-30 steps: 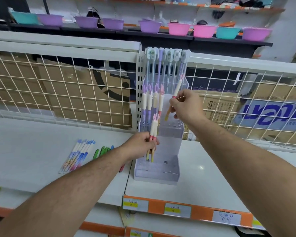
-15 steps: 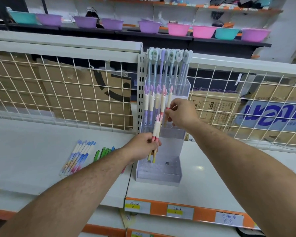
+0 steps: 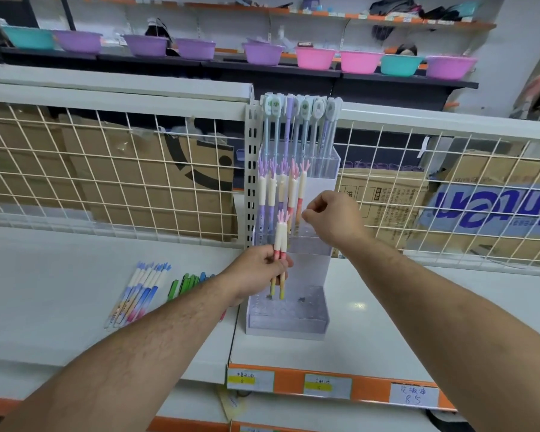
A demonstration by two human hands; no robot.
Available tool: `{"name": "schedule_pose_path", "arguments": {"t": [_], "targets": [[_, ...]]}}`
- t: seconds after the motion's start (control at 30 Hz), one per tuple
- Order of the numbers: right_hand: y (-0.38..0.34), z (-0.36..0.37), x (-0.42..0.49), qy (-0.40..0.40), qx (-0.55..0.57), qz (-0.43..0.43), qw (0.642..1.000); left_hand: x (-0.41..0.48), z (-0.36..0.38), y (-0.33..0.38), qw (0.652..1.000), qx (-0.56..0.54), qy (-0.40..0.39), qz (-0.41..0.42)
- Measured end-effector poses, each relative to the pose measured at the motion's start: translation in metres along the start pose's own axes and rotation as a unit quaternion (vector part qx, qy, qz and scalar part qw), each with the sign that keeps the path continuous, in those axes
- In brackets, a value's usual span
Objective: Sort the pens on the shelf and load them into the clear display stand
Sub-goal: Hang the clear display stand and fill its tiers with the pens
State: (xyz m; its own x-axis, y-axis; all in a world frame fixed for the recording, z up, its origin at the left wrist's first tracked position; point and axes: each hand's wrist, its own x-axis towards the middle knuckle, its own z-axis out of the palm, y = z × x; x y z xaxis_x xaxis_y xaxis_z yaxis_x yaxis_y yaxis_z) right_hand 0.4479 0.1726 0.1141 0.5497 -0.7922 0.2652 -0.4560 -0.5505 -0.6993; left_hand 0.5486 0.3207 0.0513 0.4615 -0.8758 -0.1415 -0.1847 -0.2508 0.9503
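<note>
My left hand point(image 3: 262, 269) grips 2 pens point(image 3: 281, 241) upright before the clear stand point(image 3: 287, 325) | my right hand point(image 3: 334, 219), fingers curled and empty, sits just right of the middle-tier pens point(image 3: 290, 191).

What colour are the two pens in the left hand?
The pens have cream caps, pink tips, pink-to-yellow barrels; head view.

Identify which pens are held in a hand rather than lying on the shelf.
The two pink-and-yellow pens, gripped upright in the left hand before the stand. The blue pens and green pens lie flat on the shelf.
</note>
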Motion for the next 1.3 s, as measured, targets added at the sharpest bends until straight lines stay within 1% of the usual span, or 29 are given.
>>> {"name": "schedule_pose_path", "arguments": {"t": [0.07,0.1,0.17,0.23,0.27,0.33,0.47,0.57,0.7,0.83,0.97,1.1,1.2,1.3], "targets": [[0.002,-0.003,-0.011,-0.002,0.041,-0.001,0.999,-0.002,0.001,0.001,1.0,-0.01,0.0,0.013],[0.003,-0.004,-0.017,-0.021,0.067,0.004,0.998,-0.002,0.002,0.001,1.0,-0.014,0.0,0.023],[0.004,-0.005,-0.03,-0.086,0.1,0.015,0.991,-0.003,0.004,0.003,0.999,-0.017,-0.001,0.042],[0.005,-0.004,-0.041,-0.143,0.102,0.016,0.984,-0.004,0.006,0.004,0.998,-0.015,-0.007,0.053],[0.006,-0.004,-0.045,-0.16,0.099,0.012,0.982,-0.005,0.008,0.005,0.998,-0.015,-0.011,0.056],[0.006,-0.003,-0.051,-0.169,0.098,0.006,0.981,-0.006,0.009,0.006,0.998,-0.004,-0.018,0.058],[0.0,-0.008,-0.052,-0.142,0.113,0.005,0.983,-0.008,0.008,0.004,0.998,0.004,-0.018,0.06],[-0.01,-0.022,-0.042,-0.084,0.145,0.017,0.986,-0.007,0.005,-0.002,0.999,0.015,-0.008,0.032],[-0.023,-0.034,-0.022,0.007,0.151,0.011,0.988,-0.005,0.001,-0.014,0.999,0.033,-0.008,-0.004],[-0.028,-0.031,-0.006,0.056,0.146,0.012,0.988,-0.001,0.0,-0.016,0.999,0.033,-0.008,-0.006],[-0.028,-0.018,0.0,0.061,0.128,0.011,0.99,0.0,-0.002,-0.019,1.0,0.028,-0.002,-0.013],[-0.023,-0.007,0.001,0.033,0.086,0.006,0.996,0.001,-0.004,-0.02,1.0,0.005,-0.005,-0.021],[-0.019,0.0,-0.001,0.013,0.042,-0.006,0.999,0.003,-0.004,-0.022,1.0,0.009,-0.009,-0.022],[-0.015,0.005,-0.002,0.008,0.028,-0.009,1.0,0.005,-0.005,-0.025,1.0,0.007,-0.01,-0.022]]}}
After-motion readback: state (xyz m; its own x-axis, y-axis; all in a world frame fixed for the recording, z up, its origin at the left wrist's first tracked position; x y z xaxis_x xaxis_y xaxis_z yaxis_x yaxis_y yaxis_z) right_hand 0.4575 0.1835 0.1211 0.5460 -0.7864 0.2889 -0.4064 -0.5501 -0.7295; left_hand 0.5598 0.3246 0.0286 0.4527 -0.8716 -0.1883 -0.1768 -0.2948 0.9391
